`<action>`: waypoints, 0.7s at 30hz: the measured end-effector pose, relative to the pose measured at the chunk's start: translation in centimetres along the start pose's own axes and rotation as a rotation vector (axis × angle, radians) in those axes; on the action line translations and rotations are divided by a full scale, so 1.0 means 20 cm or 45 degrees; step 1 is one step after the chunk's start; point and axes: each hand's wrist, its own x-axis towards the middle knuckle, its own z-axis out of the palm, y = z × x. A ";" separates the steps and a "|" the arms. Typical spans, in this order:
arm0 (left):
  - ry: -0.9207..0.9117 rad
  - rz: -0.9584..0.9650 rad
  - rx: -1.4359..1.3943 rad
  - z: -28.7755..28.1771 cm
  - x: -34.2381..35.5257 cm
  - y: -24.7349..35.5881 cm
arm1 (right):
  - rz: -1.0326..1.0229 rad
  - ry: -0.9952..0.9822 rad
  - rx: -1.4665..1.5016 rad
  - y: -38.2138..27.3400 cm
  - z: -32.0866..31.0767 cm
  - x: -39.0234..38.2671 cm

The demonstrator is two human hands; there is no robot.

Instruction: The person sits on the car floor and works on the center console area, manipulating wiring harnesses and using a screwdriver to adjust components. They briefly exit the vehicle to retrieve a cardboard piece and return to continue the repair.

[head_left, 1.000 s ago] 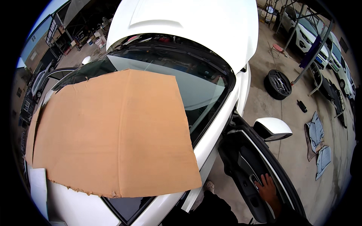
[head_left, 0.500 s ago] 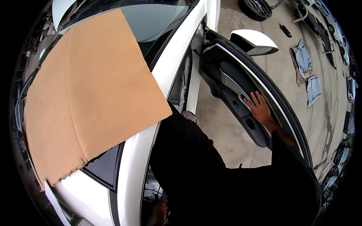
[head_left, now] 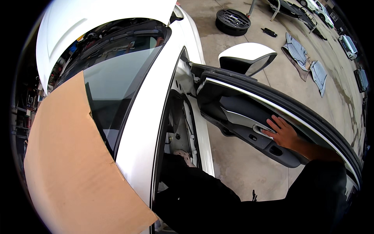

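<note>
My right hand (head_left: 286, 135) rests on the inner panel of the open car door (head_left: 241, 124), fingers spread apart beside the inside handle (head_left: 256, 128); my left hand is out of view, so I cannot tell how it is. My dark clothing (head_left: 218, 195) blocks part of the doorway, where my shoe (head_left: 183, 156) shows against the white car (head_left: 144, 117). To my left a big cardboard sheet (head_left: 78, 163) covers the roof and hides part of the windshield (head_left: 120, 74). The door stands out to my right, its white side mirror (head_left: 243, 50) above the concrete floor (head_left: 230, 163) — pale, jointed, streaked in places. Past the door lie striped mats (head_left: 298, 48), a small black object (head_left: 269, 32) and a round black tray (head_left: 230, 29) of tools. Ahead, the raised hood (head_left: 105, 11) cuts off the view — and farther away, at upper right, are parked white cars (head_left: 324, 15).
</note>
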 end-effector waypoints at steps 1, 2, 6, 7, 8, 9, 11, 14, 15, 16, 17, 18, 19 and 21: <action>0.003 0.027 0.006 -0.03 0.14 -0.01 | 0.006 0.001 0.026 0.01 0.00 -0.01; -0.001 0.056 0.018 -0.06 0.25 -0.02 | 0.010 0.062 0.044 0.00 0.02 0.00; -0.012 0.114 0.063 -0.15 0.62 -0.06 | 0.019 0.217 -0.001 -0.02 0.05 0.05; -0.019 0.127 0.068 -0.16 0.68 -0.07 | 0.064 0.287 -0.016 -0.01 0.05 0.04; -0.019 0.136 0.075 -0.16 0.73 -0.08 | 0.097 0.374 -0.010 -0.02 0.07 0.03; -0.018 0.142 0.083 -0.17 0.78 -0.10 | 0.129 0.463 -0.004 -0.02 0.09 0.03; -0.037 0.171 0.101 -0.17 0.88 -0.14 | 0.264 0.499 0.076 -0.01 0.14 -0.01; -0.077 0.203 0.121 -0.11 0.99 -0.17 | 0.322 0.591 0.083 -0.03 0.19 0.03; -0.087 0.223 0.134 -0.08 1.04 -0.18 | 0.318 0.586 0.083 -0.01 0.18 0.04; -0.107 0.237 0.136 -0.05 1.07 -0.20 | 0.304 0.589 0.060 -0.04 0.19 0.06; -0.080 0.229 0.140 -0.05 1.10 -0.21 | 0.278 0.638 0.009 -0.04 0.17 0.07; -0.060 0.210 0.143 -0.04 1.11 -0.24 | 0.294 0.716 -0.004 -0.05 0.15 0.06; -0.064 0.215 0.151 -0.01 1.15 -0.25 | 0.319 0.766 -0.010 -0.05 0.17 0.05; -0.076 0.228 0.174 0.02 1.26 -0.27 | 0.307 0.941 -0.020 0.01 0.28 0.00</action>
